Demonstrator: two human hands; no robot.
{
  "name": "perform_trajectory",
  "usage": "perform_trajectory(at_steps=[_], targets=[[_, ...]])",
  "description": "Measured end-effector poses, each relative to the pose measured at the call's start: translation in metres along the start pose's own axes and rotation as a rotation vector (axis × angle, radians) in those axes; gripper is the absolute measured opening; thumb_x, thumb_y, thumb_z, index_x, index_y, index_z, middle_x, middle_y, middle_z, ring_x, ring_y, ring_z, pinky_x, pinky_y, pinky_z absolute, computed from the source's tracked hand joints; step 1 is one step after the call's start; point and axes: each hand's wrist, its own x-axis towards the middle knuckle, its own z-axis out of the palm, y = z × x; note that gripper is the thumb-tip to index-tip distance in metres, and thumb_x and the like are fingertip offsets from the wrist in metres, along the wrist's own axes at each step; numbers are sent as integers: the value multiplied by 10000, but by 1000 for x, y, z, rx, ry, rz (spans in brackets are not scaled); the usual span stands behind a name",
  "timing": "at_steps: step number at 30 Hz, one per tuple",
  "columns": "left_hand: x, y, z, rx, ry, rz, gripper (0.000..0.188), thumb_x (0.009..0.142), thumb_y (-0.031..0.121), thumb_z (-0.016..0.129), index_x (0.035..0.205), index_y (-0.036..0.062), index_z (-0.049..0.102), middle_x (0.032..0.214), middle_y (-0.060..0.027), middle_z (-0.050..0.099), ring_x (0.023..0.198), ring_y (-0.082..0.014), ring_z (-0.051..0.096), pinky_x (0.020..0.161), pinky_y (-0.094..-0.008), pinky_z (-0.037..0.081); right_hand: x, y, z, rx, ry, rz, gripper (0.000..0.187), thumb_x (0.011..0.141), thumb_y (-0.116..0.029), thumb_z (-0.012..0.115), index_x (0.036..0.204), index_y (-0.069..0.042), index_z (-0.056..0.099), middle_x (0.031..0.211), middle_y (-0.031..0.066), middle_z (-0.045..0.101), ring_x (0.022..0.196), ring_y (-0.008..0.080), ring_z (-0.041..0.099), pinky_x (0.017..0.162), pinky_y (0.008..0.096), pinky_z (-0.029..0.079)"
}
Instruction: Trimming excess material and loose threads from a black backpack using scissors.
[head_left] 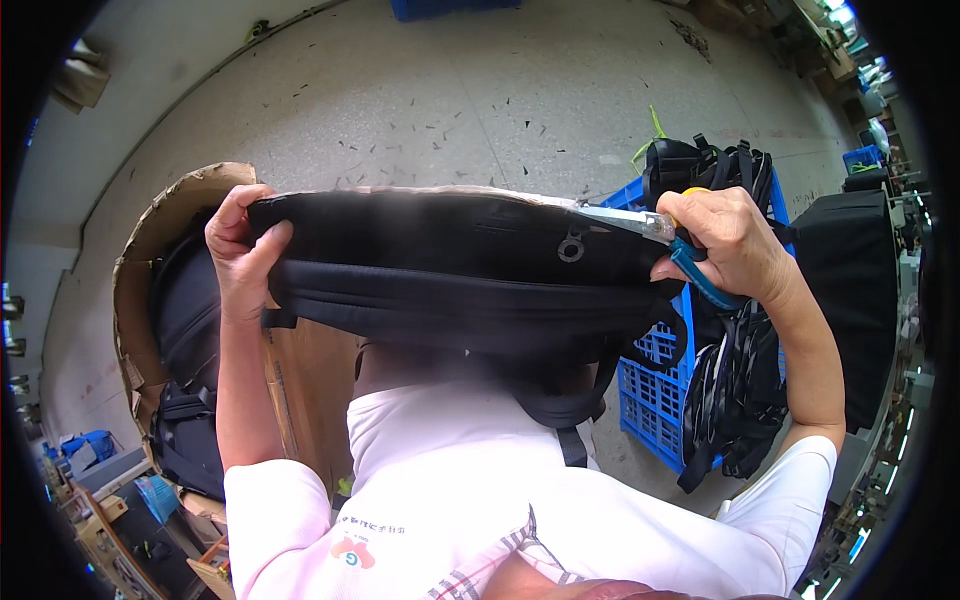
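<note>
A black padded backpack is stretched across in front of me, with straps hanging from its lower side. At its upper left corner, my left hand is closed, pinching the fabric between thumb and fingers. My right hand is closed around a pair of scissors at the right end, with teal and yellow showing on the handles. The metal blades point left along the bag's pale upper edge. Whether they are cutting anything I cannot tell. A small grey ring mark shows on the black fabric near the blades.
To the left stands a cardboard box with black bags inside. A blue plastic crate on the right holds black bags and straps. Small dark scraps lie scattered on the grey floor. Another blue container sits at the far edge.
</note>
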Motion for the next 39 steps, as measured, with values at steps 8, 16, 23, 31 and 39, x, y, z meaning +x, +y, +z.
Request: perform_trajectory(at_steps=[8,16,23,31,39], targets=[[0,0,-2,13,-6,22,245,671,-72,602,897,9,557,793,18,546,725,-45,492,682,-172,390,6,-8,-17,-43,25,55,656,604,-594,687,944,-48,563,729,93,568,702,233,579,622,324,478],[-2,3,1,19,-11,41,247,663,-81,594,890,7,557,791,7,551,726,-55,498,684,-180,399,24,-12,-9,-95,22,-17,616,628,-574,671,920,-44,559,701,98,570,683,241,585,610,320,477],[-4,-2,-3,-26,9,16,255,653,-87,597,888,3,560,811,-1,551,739,-58,501,688,-180,400,22,-10,4,-89,31,-36,476,689,-467,677,857,-43,544,608,73,536,535,199,551,517,286,445],[-5,3,-1,-11,-24,39,256,645,-88,596,885,-3,562,801,2,549,731,-63,496,688,-180,396,37,-23,-2,-120,147,-76,522,667,-497,685,891,-43,560,648,92,561,582,212,568,538,291,463],[-8,3,-3,-9,-2,58,255,643,-89,595,882,-6,564,803,3,544,741,-62,491,687,-179,389,37,-16,5,-60,49,-50,518,681,-491,678,883,-28,566,648,99,575,581,211,580,522,289,465]])
